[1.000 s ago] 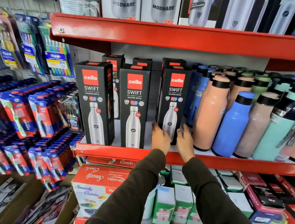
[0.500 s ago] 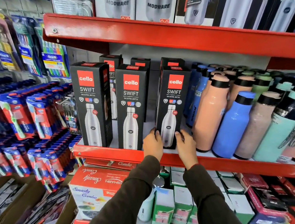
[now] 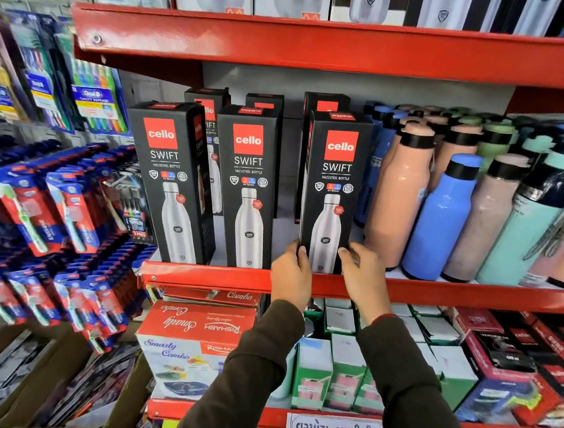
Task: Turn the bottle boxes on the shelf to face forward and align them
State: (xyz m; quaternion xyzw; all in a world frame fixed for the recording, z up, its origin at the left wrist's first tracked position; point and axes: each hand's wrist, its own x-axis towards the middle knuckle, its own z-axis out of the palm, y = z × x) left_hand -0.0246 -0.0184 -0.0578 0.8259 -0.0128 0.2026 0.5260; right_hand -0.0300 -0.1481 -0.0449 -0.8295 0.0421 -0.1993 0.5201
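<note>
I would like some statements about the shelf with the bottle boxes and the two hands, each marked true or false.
1. Both hands hold the rightmost front box. True: left hand, right hand.
2. Three front boxes show their cello fronts. True.
3. The blue bottle stands left of the boxes. False: it stands to their right.
4. The shelf edge is green. False: it is red.
5. The held box lies flat. False: it stands upright.

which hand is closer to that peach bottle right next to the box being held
The right hand. It grips the right edge of the rightmost cello box, just left of the peach bottle base. The left hand holds the box's left edge, with the box between it and the bottle.
</note>
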